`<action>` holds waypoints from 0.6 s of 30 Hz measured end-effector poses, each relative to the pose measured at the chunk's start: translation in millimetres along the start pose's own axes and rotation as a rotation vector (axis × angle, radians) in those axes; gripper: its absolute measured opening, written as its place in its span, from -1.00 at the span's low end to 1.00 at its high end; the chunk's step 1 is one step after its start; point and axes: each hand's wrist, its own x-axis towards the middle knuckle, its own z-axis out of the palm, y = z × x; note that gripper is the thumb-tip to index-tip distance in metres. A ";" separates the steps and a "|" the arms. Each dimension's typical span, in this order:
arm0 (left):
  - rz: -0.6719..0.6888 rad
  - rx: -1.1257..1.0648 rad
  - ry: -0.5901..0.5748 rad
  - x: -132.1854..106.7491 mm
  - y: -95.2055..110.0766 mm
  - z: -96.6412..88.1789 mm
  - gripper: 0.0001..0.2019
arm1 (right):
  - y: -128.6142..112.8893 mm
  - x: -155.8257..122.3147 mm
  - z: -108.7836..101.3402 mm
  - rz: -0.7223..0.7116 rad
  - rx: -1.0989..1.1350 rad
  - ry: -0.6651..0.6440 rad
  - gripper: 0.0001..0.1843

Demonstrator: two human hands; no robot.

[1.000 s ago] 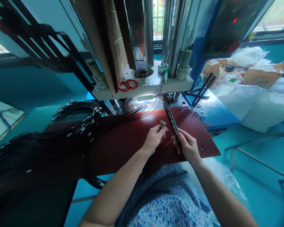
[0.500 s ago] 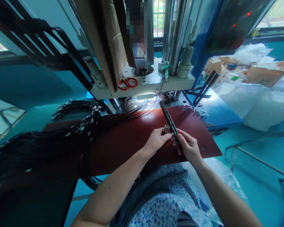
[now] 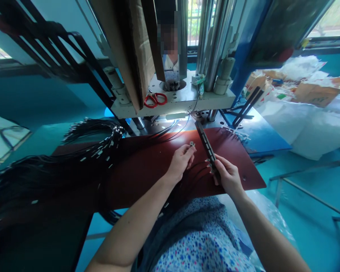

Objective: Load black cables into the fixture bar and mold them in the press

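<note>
My right hand [image 3: 228,173] grips the lower end of a long dark slotted bar [image 3: 205,141], which slants up and away over the board. Several black cables [image 3: 197,166] run to the bar's left side near my fingers, with small metal ends at the bar. To the left of the bar, my left hand [image 3: 181,160] is closed, and small metal cable connectors [image 3: 192,144] stick out above its fingertips. How many connectors it holds I cannot tell. The hand and the bar are apart.
A reddish-brown board [image 3: 141,170] lies under my hands. Thick bundles of black cables [image 3: 53,166] with pale ends cover its left side. Ahead stands a press whose plate [image 3: 184,100] carries red-handled scissors [image 3: 155,100]. Dark bars [image 3: 248,107] lie at the right on a blue surface [image 3: 268,130].
My left hand has moved left, away from the bar, with the connectors in its fingers. Cables at the bar's side now show. Red lights on the panel at upper right are no longer visible.
</note>
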 end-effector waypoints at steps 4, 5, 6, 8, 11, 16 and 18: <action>-0.016 -0.007 -0.006 1.1 -0.8 1.2 -0.76 | -0.5 0.5 -0.9 0.014 0.031 -0.019 -0.48; -0.022 0.013 -0.016 1.3 -2.3 2.6 -0.77 | -0.8 0.7 -1.0 0.015 0.031 -0.029 -0.48; -0.037 0.021 -0.026 1.6 -3.8 4.0 -0.77 | -1.3 0.7 -1.1 0.017 0.030 -0.038 -0.48; -0.092 -0.005 -0.040 2.2 -5.6 6.0 -0.77 | -2.4 0.6 -1.5 0.032 0.026 -0.049 -0.48; -0.187 -0.074 -0.046 3.1 -5.3 6.3 -0.75 | -3.5 0.5 -2.6 0.060 0.015 -0.064 -0.47; -0.219 -0.158 -0.093 3.9 -4.4 4.9 -0.73 | -1.7 2.0 -3.8 0.059 -0.004 -0.084 -0.45; -0.229 -0.168 -0.101 4.6 -3.7 4.9 -0.75 | -1.4 2.5 -3.5 0.048 -0.015 -0.089 -0.46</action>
